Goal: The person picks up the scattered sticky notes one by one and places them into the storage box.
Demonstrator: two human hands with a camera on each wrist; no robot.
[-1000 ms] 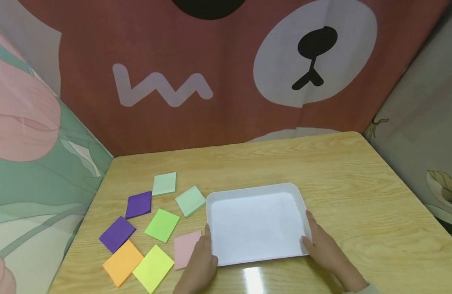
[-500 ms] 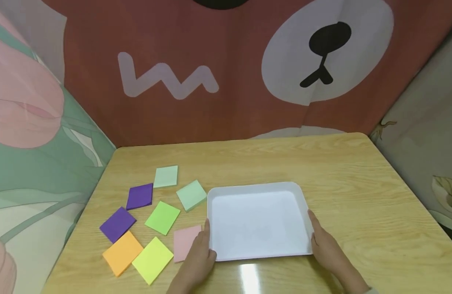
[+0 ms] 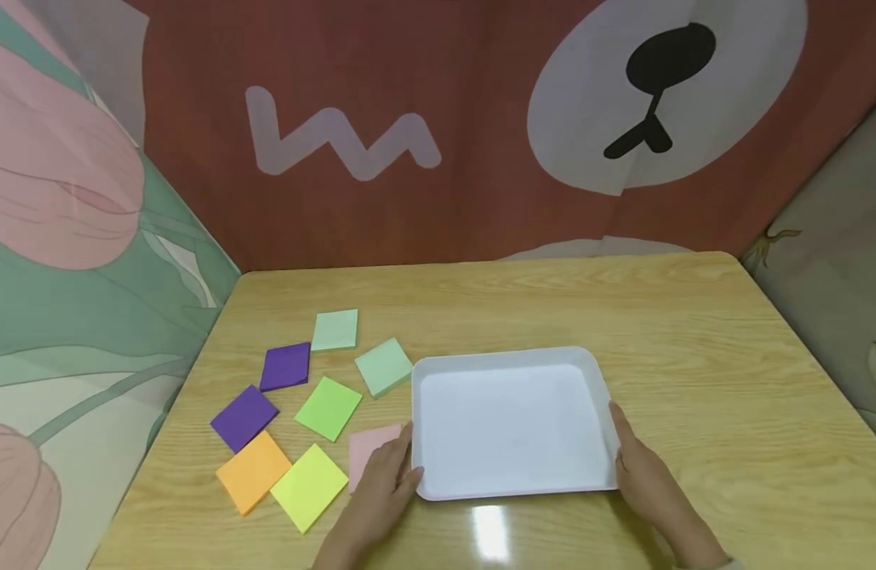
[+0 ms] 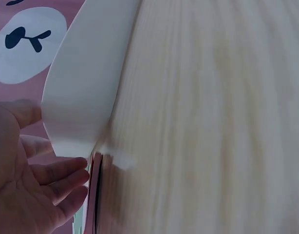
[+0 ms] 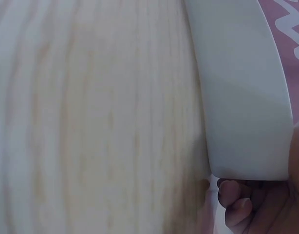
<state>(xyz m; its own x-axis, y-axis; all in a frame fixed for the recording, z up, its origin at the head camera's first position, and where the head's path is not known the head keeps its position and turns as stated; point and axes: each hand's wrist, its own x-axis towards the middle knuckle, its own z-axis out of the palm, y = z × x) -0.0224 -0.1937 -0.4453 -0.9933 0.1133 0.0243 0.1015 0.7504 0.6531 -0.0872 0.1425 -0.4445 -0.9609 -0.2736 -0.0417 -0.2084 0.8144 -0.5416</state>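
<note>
A white rectangular tray [image 3: 516, 427] with low walls lies on the wooden table, nothing inside it. At its left wall near the front corner is my left hand [image 3: 377, 487], thumb at the rim. The left wrist view shows those fingers [image 4: 66, 187] loosely extended beside the tray's corner. My right hand [image 3: 648, 475] rests against the right wall, its index finger lying along the outside. In the right wrist view, bent fingertips [image 5: 235, 207] show just past the tray's end. A pink sticky note pad [image 3: 367, 451] is partly covered by my left hand.
Left of the tray lie more sticky note pads: two mint [image 3: 336, 329], two purple [image 3: 244, 418], one green [image 3: 329, 408], one orange [image 3: 254, 473] and one yellow [image 3: 310, 487]. A printed cloth [image 3: 466, 214] hangs behind the table [image 3: 695, 340].
My right thumb has come off the tray's inner side to its outer edge. Relative to the note pads, the tray sits slightly nearer the front. The head view has shifted.
</note>
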